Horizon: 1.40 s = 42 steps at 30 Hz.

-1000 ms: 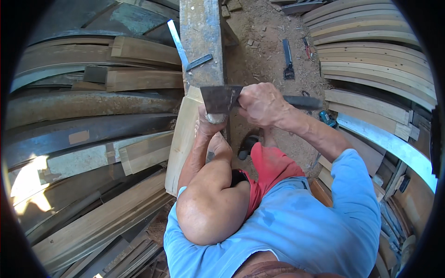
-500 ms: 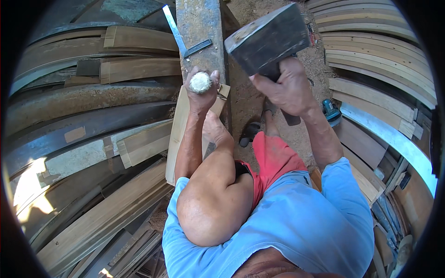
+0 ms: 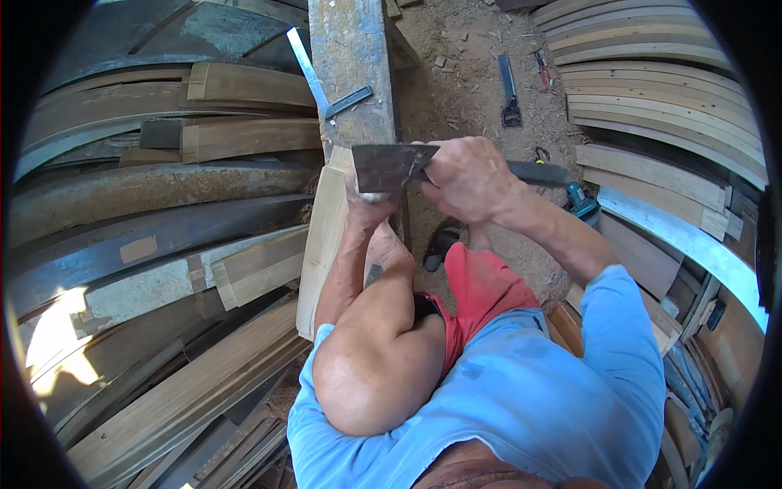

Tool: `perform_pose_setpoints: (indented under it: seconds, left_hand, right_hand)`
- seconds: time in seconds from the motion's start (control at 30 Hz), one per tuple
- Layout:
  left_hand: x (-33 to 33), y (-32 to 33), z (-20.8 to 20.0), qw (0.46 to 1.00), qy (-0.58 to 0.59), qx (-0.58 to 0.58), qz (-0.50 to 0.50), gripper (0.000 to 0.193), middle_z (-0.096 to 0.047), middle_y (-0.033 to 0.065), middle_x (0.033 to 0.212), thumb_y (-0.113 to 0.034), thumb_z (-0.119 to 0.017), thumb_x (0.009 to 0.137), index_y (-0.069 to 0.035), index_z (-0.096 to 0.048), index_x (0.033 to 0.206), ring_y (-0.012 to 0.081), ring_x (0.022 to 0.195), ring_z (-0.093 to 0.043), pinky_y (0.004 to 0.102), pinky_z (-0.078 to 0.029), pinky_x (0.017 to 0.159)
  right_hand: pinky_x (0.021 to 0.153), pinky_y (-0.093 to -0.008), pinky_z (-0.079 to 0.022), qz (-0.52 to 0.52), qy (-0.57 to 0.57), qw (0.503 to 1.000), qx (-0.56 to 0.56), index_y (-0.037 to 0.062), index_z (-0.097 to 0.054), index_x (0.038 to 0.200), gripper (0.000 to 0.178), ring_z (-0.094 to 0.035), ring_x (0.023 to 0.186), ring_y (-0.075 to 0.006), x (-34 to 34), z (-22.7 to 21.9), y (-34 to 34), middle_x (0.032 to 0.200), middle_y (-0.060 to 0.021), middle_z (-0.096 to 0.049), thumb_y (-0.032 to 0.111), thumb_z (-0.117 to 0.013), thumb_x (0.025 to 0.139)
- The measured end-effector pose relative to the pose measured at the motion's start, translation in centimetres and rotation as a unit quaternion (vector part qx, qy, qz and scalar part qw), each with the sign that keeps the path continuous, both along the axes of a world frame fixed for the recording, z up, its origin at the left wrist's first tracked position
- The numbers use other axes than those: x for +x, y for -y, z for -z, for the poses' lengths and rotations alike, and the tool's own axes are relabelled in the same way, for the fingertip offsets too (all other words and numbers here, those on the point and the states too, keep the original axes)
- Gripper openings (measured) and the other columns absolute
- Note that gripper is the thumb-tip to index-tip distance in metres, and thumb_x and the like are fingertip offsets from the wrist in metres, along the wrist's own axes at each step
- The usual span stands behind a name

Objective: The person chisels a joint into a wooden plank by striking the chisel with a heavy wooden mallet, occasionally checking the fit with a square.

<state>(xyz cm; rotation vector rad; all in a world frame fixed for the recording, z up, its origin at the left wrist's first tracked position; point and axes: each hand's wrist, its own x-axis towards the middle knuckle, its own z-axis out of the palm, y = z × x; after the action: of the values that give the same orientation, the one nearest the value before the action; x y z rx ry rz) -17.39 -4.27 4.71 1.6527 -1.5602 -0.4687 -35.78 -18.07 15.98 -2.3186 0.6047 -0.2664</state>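
My left hand [image 3: 368,210] is closed round an upright chisel [image 3: 374,197]. Only a sliver of its pale, frayed handle end shows, and its blade is hidden. The dark block head of a mallet [image 3: 393,169] covers the handle top, at or very near it; whether they touch I cannot tell. My right hand [image 3: 474,179] grips the mallet's dark handle, which points right. Below my left hand, a light wooden board [image 3: 324,244] lies along the bench, with my bare foot [image 3: 389,244] against it.
On the worn wooden bench [image 3: 350,49] lies a sliding bevel [image 3: 350,100]. Stacked planks [image 3: 244,126] crowd the left, more boards [image 3: 660,90] the right. The chip-strewn floor holds a long dark tool [image 3: 510,91], red-handled pliers [image 3: 542,73] and a teal power tool [image 3: 581,202].
The mallet has come down and left from its raised place, onto or just over the chisel handle. My right hand moved with it; my left hand stayed about where it was.
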Motion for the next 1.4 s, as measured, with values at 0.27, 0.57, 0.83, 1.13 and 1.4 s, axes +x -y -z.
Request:
perform_pose_setpoints:
  seconds: [0.27,0.57,0.83,1.13,1.4]
  left_hand:
    - [0.2,-1.9,1.3,0.988,0.088,0.124,0.006,0.050,-0.074,0.0108,0.106,-0.007,-0.083,0.069,-0.003,-0.068,0.116,0.0226,0.101,-0.071,0.0361,-0.055,0.088]
    - [0.3,3.3,-0.1,0.959,-0.159,-0.022,-0.234,0.023,-0.059,0.0008,0.082,-0.006,-0.080,0.089,-0.004,-0.057,0.093,0.0107,0.072,-0.055,0.0268,-0.047,0.066]
    - [2.4,5.0,-3.6,0.953,0.014,0.241,0.184,0.060,-0.075,0.0193,0.101,-0.002,-0.078,0.076,-0.013,-0.063,0.133,0.0316,0.085,-0.074,0.0390,-0.058,0.076]
    - [2.2,1.0,3.0,0.765,0.307,0.500,0.265,0.046,-0.075,0.0184,0.095,-0.020,-0.074,0.080,-0.016,-0.066,0.125,0.0350,0.092,-0.074,0.0457,-0.058,0.076]
    - [2.9,5.8,-4.8,0.871,0.217,0.427,0.109,0.040,-0.074,0.0232,0.093,-0.020,-0.081,0.072,-0.008,-0.068,0.107,0.0431,0.090,-0.072,0.0448,-0.059,0.078]
  right_hand:
    - [0.068,-0.0464,-0.058,0.037,0.097,0.994,0.036,0.0080,-0.068,0.096,0.018,-0.071,0.077,-0.0361,-0.3,-0.2,-2.0,0.083,-0.0154,-0.069,0.020,-0.069,0.082]
    - [0.081,-0.0404,-0.055,0.145,0.120,0.940,0.283,0.0024,-0.070,0.110,0.029,-0.071,0.088,-0.0376,-3.1,3.3,-3.5,0.097,-0.0214,-0.072,0.012,-0.070,0.083]
    - [0.078,-0.0369,-0.052,0.246,0.023,0.906,0.343,-0.0002,-0.071,0.101,0.023,-0.066,0.083,-0.0217,-7.9,9.1,-7.0,0.092,-0.0142,-0.072,0.017,-0.071,0.085]
    - [0.070,-0.0339,-0.052,0.273,0.017,0.887,0.372,-0.0021,-0.069,0.099,0.023,-0.065,0.074,-0.0157,-11.7,12.6,-8.3,0.084,-0.0080,-0.070,0.017,-0.070,0.086]
    - [0.061,-0.0354,-0.049,0.312,-0.005,0.858,0.408,-0.0010,-0.067,0.092,0.022,-0.058,0.061,-0.0137,-10.9,10.5,-6.1,0.070,-0.0080,-0.063,0.020,-0.071,0.085]
